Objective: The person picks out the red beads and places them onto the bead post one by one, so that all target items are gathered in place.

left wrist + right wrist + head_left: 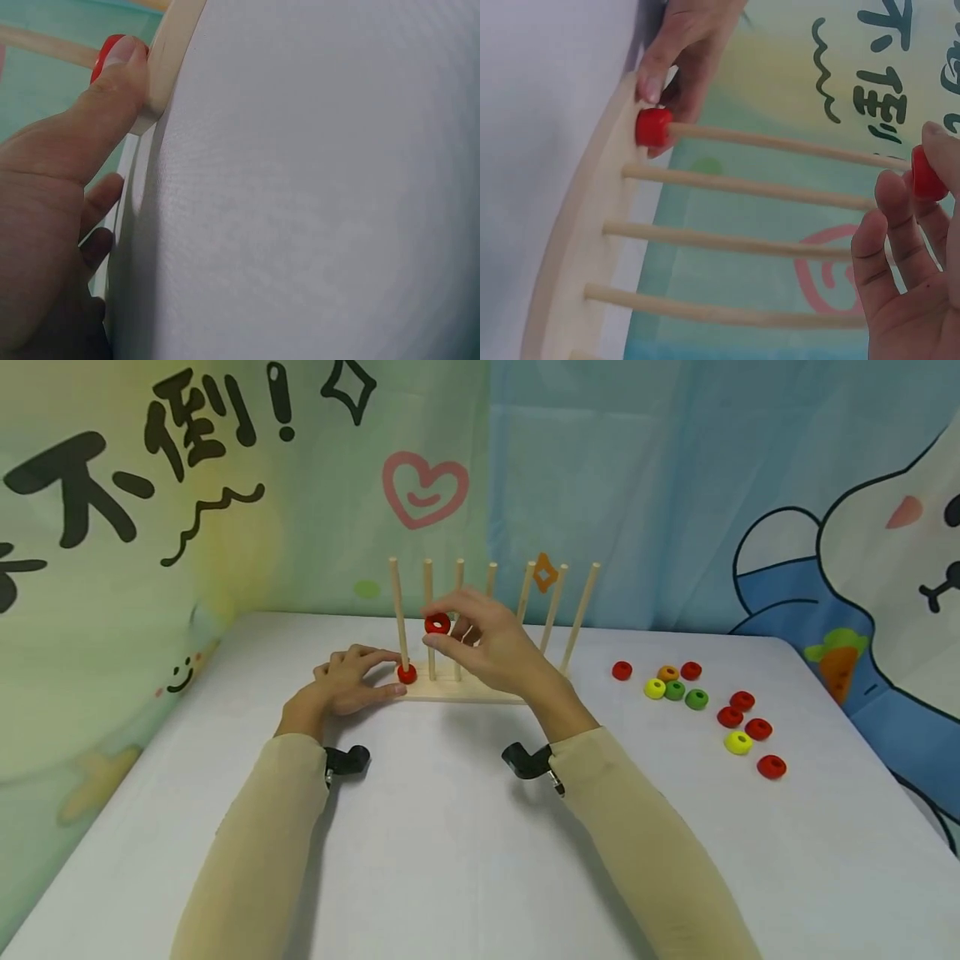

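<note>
At left, the left hand (341,681) grips the end of a pale wooden base (465,692) between thumb and fingers, close to a glossy red ring bead (407,673) seated at the foot of the leftmost slender wooden rod (397,610). To its right, the right hand (491,639) pinches a second glossy red ring (427,624) between thumb and index finger, the other fingers loosely bent; the ring is raised well above the base, in front of the second rod (428,578). The white table (442,827) extends in front of the base; its rear edge runs just behind. Farther right, more tabletop separates the base from loose red, orange, yellow and green rings (675,691). The base's long axis runs left to right, its seven rods upright; the held ring's hole faces the head camera.
</note>
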Action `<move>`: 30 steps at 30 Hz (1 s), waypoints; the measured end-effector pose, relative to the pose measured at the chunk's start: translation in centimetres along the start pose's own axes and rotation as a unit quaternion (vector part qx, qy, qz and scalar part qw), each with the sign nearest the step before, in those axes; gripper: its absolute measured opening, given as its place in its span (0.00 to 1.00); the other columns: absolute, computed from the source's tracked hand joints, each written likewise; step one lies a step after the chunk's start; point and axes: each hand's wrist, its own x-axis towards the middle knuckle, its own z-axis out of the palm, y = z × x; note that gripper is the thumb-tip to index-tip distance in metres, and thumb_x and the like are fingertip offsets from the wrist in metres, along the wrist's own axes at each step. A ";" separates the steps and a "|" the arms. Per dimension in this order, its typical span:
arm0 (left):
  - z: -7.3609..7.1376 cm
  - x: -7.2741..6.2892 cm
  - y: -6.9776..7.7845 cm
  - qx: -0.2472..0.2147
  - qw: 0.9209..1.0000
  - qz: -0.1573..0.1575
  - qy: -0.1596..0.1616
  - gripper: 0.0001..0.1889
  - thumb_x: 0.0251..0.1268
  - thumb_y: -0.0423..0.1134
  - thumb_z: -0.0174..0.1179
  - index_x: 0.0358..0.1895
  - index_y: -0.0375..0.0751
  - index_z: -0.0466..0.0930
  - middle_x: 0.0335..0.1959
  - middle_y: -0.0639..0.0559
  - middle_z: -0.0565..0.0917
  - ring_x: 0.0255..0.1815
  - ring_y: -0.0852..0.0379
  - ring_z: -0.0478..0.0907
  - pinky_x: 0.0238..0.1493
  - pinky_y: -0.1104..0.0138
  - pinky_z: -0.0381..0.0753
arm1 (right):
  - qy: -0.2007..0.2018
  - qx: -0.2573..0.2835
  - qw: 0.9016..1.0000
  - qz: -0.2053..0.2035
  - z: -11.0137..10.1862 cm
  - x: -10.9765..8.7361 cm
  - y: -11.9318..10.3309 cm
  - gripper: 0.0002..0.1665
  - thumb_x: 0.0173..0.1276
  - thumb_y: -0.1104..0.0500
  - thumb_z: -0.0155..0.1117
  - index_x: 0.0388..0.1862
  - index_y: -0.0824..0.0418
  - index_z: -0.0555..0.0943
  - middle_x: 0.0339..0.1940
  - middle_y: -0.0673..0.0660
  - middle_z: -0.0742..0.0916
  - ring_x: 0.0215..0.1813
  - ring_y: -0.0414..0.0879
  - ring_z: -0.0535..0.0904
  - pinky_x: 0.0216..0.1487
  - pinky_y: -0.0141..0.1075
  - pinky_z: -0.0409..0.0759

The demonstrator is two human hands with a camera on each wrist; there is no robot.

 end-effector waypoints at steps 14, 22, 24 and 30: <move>-0.1 0.0 0.0 0.001 1.000 0.005 0.001 0.39 0.59 0.75 0.53 0.73 0.68 0.61 0.77 0.47 0.53 0.73 0.35 0.46 0.61 0.38 0.50 | 0.023 0.035 0.999 -0.013 0.9 2.9 -1.3 0.18 0.69 0.68 0.63 0.57 0.61 0.79 0.54 0.55 0.80 0.40 0.42 0.82 0.47 0.33 0.81; -0.2 -0.2 0.2 0.000 1.000 0.007 -0.001 0.38 0.60 0.74 0.52 0.73 0.69 0.61 0.76 0.48 0.53 0.73 0.35 0.47 0.60 0.38 0.51 | 0.040 0.012 0.999 -0.026 1.1 5.0 -2.4 0.19 0.70 0.67 0.60 0.60 0.60 0.79 0.54 0.53 0.82 0.43 0.42 0.82 0.48 0.32 0.81; -0.2 -0.3 0.2 0.001 1.000 0.003 0.001 0.38 0.60 0.74 0.52 0.73 0.69 0.61 0.76 0.49 0.53 0.73 0.36 0.47 0.60 0.39 0.51 | 0.044 0.012 0.999 -0.011 1.3 5.5 -2.7 0.20 0.71 0.67 0.59 0.61 0.60 0.78 0.54 0.54 0.81 0.41 0.42 0.84 0.47 0.31 0.81; -0.1 -0.3 0.2 -0.009 1.000 0.000 0.001 0.38 0.58 0.75 0.53 0.72 0.70 0.62 0.76 0.48 0.54 0.73 0.36 0.46 0.61 0.38 0.50 | 0.078 0.019 0.996 0.033 2.1 6.3 -3.0 0.24 0.72 0.68 0.58 0.66 0.61 0.74 0.56 0.57 0.80 0.38 0.40 0.85 0.43 0.29 0.81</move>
